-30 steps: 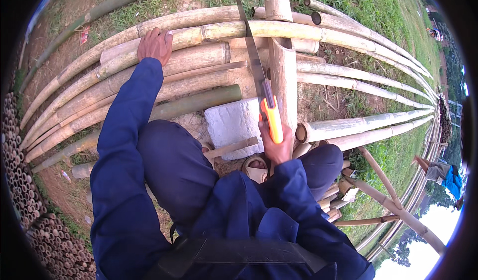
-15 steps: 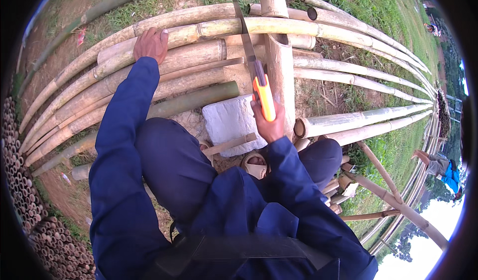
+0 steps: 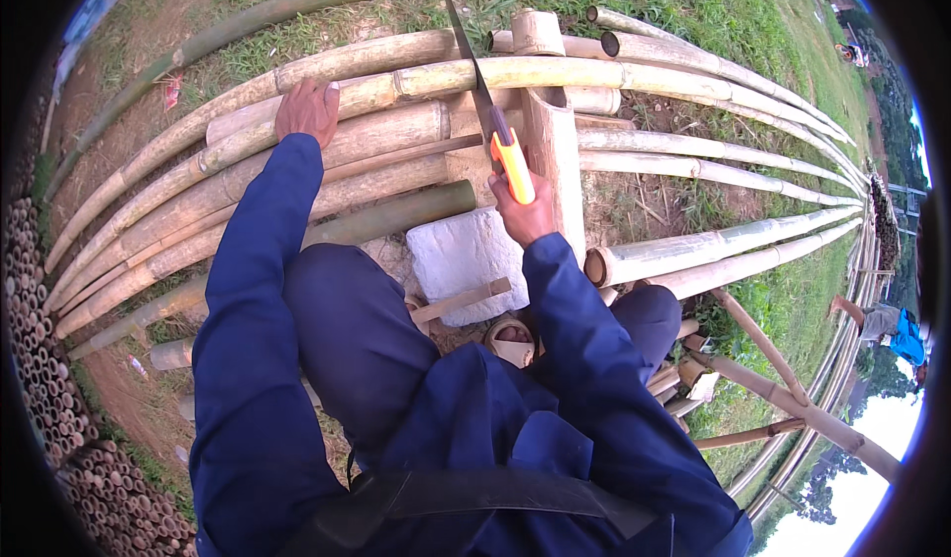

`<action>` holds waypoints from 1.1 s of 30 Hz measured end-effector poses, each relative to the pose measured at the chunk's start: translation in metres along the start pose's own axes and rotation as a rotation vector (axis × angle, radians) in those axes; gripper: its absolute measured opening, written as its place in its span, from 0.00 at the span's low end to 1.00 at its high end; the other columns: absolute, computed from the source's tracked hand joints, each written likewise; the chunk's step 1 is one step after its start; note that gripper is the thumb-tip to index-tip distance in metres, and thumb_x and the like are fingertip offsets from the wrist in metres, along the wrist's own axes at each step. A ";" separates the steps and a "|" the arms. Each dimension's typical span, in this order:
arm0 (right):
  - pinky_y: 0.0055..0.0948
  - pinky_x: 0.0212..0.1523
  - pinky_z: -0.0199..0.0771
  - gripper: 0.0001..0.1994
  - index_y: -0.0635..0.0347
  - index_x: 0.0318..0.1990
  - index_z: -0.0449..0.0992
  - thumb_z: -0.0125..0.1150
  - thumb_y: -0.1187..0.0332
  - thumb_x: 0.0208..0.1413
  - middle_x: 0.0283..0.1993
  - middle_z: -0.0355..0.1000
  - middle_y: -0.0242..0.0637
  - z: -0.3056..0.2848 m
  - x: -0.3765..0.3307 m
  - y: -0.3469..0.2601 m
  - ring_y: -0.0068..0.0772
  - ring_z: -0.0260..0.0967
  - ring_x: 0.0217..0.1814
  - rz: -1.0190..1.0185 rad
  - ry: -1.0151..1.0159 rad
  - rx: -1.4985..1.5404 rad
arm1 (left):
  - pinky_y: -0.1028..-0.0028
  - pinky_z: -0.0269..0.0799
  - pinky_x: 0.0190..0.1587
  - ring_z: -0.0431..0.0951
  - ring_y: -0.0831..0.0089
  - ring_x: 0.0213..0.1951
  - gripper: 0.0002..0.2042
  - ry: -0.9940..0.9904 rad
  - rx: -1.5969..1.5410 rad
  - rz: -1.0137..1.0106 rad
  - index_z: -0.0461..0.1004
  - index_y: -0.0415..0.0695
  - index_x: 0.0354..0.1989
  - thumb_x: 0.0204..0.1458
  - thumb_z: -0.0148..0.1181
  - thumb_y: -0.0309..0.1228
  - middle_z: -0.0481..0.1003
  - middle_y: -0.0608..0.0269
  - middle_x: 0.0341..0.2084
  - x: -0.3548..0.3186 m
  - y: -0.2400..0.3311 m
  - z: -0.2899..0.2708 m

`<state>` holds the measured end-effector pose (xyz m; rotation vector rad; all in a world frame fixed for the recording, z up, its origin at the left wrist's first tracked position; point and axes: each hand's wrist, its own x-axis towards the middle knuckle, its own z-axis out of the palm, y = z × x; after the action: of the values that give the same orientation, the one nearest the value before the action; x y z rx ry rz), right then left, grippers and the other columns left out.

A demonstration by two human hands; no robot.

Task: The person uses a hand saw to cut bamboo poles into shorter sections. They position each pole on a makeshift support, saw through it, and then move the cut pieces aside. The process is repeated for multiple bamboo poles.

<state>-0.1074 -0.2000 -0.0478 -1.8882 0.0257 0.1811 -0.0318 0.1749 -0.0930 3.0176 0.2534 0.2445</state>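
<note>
A long pale bamboo pole (image 3: 584, 69) lies crosswise in front of me. My left hand (image 3: 309, 113) presses down on it left of the middle, its fingers bent over the top. In my right hand (image 3: 527, 210) is a handsaw (image 3: 510, 166) with an orange and dark grip. Its dark blade crosses the pole, with the tip pointing away from me. Just right of the blade, an upright-looking bamboo post (image 3: 553, 151) with a cut-out top stands under the pole, and a short bamboo stub (image 3: 537, 34) rises beyond it.
A whitish block (image 3: 466, 260) with a wooden strip (image 3: 461, 302) lies by my feet. Several bamboo poles (image 3: 396, 141) spread left and right. Stacked bamboo ends (image 3: 119, 493) fill the lower left. Another person (image 3: 897, 334) is far right, near slanted bamboo supports (image 3: 773, 389).
My right hand has pushed the saw forward, away from me, so its grip is nearer the pole. My left hand stays on the pole. The whole view has shifted slightly.
</note>
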 end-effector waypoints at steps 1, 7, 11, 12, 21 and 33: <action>0.33 0.27 0.67 0.13 0.69 0.31 0.76 0.69 0.67 0.59 0.19 0.68 0.36 0.010 0.017 0.000 0.24 0.63 0.23 -0.062 0.049 -0.051 | 0.59 0.67 0.60 0.74 0.56 0.53 0.24 -0.013 -0.011 0.006 0.80 0.45 0.53 0.70 0.39 0.47 0.76 0.55 0.47 -0.004 -0.003 0.006; 0.33 0.26 0.71 0.07 0.67 0.36 0.79 0.67 0.71 0.59 0.21 0.74 0.41 -0.007 -0.086 -0.009 0.31 0.73 0.21 -0.113 0.119 -0.058 | 0.59 0.68 0.57 0.74 0.58 0.51 0.23 -0.066 0.012 -0.014 0.80 0.47 0.55 0.70 0.40 0.47 0.75 0.57 0.43 0.001 -0.006 0.003; 0.27 0.36 0.76 0.14 0.71 0.50 0.81 0.66 0.75 0.58 0.32 0.81 0.39 -0.057 -0.130 -0.037 0.25 0.77 0.32 -0.081 0.082 -0.064 | 0.58 0.67 0.58 0.73 0.56 0.53 0.23 0.007 -0.032 0.011 0.80 0.46 0.54 0.69 0.42 0.49 0.76 0.55 0.47 -0.001 -0.014 0.015; 0.27 0.36 0.76 0.13 0.71 0.50 0.81 0.66 0.76 0.58 0.32 0.81 0.38 -0.067 -0.133 -0.050 0.25 0.77 0.32 -0.094 0.107 -0.080 | 0.58 0.67 0.58 0.74 0.55 0.53 0.24 0.006 -0.046 0.015 0.79 0.44 0.53 0.69 0.42 0.49 0.76 0.55 0.47 -0.002 -0.015 0.014; 0.19 0.25 0.68 0.07 0.65 0.38 0.76 0.67 0.71 0.62 0.24 0.74 0.33 -0.161 -0.151 -0.067 0.18 0.68 0.22 -0.151 0.471 -0.146 | 0.54 0.67 0.58 0.73 0.53 0.55 0.19 0.036 -0.065 0.103 0.72 0.45 0.56 0.63 0.55 0.44 0.74 0.53 0.50 0.007 0.016 -0.023; 0.29 0.42 0.76 0.12 0.70 0.47 0.81 0.66 0.70 0.62 0.35 0.81 0.37 -0.240 -0.253 -0.022 0.25 0.77 0.37 0.244 0.706 -0.283 | 0.61 0.64 0.62 0.75 0.60 0.57 0.37 -0.207 0.062 0.339 0.72 0.41 0.55 0.40 0.76 0.52 0.77 0.57 0.50 0.073 0.243 -0.016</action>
<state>-0.3277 -0.4379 0.0814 -2.1401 0.7438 -0.3416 0.0742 -0.0490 -0.0377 3.0987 -0.2752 -0.0526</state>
